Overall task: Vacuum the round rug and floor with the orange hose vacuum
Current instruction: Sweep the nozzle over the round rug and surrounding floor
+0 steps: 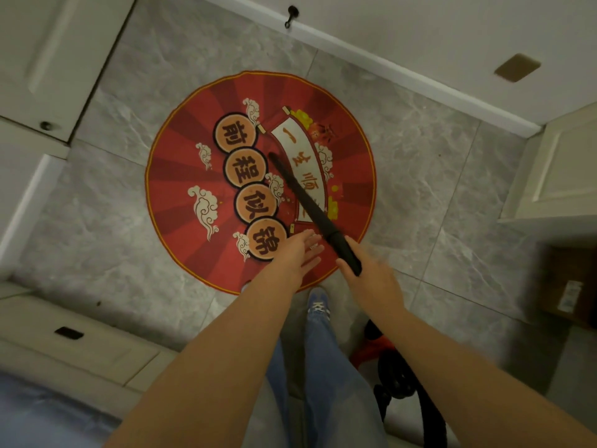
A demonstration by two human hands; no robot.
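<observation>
A round red rug (181,189) with orange character medallions and a white scroll lies on the grey tiled floor (429,176). My right hand (371,276) grips the black vacuum wand (307,202), which slants up and left across the rug, its tip near the scroll. My left hand (300,250) hovers just left of the wand with flat, spread fingers and holds nothing. The red-orange vacuum body (371,350) with a black wheel sits on the floor at my right leg.
White cabinet doors (48,59) stand at the upper left, and a low drawer unit (80,337) at the lower left. A white baseboard (403,72) runs along the far wall. A cream cabinet (555,176) and a cardboard box (568,286) stand at right. My blue shoe (318,303) touches the rug's near edge.
</observation>
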